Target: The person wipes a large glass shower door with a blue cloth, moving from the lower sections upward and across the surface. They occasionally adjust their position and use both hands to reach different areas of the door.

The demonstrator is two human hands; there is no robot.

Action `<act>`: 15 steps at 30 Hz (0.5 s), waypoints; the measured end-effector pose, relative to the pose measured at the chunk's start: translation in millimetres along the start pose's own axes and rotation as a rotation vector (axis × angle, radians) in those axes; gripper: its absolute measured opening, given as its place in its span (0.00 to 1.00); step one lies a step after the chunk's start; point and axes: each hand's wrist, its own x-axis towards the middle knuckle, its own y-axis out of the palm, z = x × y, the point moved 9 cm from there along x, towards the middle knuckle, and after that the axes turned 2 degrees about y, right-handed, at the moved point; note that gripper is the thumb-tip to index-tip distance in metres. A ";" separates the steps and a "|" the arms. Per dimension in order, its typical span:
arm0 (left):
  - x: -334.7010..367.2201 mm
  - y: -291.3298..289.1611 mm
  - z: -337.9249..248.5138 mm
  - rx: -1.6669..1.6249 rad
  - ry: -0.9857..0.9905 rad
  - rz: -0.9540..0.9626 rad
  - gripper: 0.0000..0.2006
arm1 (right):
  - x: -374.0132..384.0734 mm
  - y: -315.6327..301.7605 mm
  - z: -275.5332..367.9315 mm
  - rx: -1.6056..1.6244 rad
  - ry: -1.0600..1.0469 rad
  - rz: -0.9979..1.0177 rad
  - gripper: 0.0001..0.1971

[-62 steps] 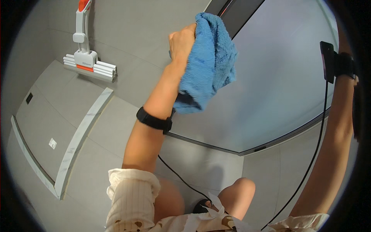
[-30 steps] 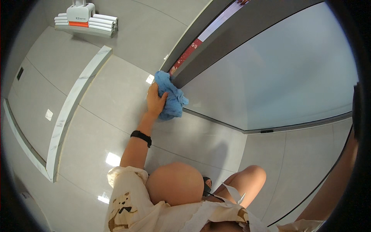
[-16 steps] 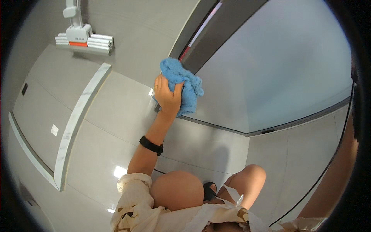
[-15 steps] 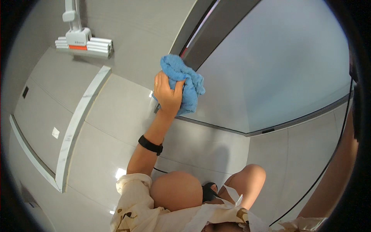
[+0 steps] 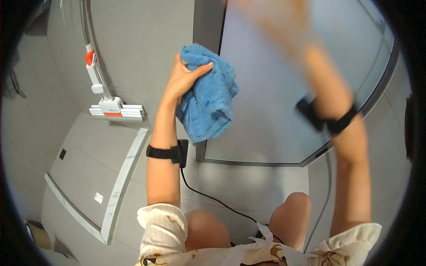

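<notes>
A crumpled blue terry cloth [image 5: 208,104] hangs from my left hand [image 5: 179,82], which grips its upper left side with the thumb laid across the front. Behind the cloth stands a door with a frosted pane [image 5: 257,124] and a dark grey frame [image 5: 207,31]. The cloth overlaps the frame's edge; whether it touches cannot be made out. My right hand [image 5: 284,26] is raised in front of the pane's upper part, so smeared by motion that its fingers do not show. Black straps circle both forearms.
Against the grey wall at left leans a sponge mop [image 5: 111,108] with a white and orange head. Below it, a raised marble curb [image 5: 119,190] borders a tiled floor section. A black cable [image 5: 213,199] trails from my left strap. My bare knees are bent below.
My right arm has swung up from the right edge to in front of the pane. My left hand still holds the cloth, which now hangs longer. The view has shifted.
</notes>
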 end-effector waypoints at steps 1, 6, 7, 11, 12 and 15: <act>6.8 7.3 -0.1 0.001 -0.014 0.126 0.30 | -18.5 34.4 24.2 0.136 -0.003 0.039 0.34; 10.3 14.9 20.5 0.013 -0.161 0.218 0.17 | -99.4 137.9 65.3 0.140 0.440 0.270 0.53; 5.8 15.2 20.5 -0.021 -0.147 0.244 0.17 | -107.5 145.8 64.6 0.101 0.455 0.269 0.57; -5.2 -12.6 28.0 -0.085 -0.272 0.340 0.22 | -121.4 162.8 51.4 -0.081 0.421 0.256 0.55; -1.5 -23.5 27.4 -0.052 -0.265 0.317 0.24 | -128.2 174.4 44.9 -0.084 0.432 0.364 0.53; 14.4 -18.2 19.2 -0.423 -0.279 0.440 0.44 | -133.4 164.1 39.5 -0.199 0.349 0.227 0.38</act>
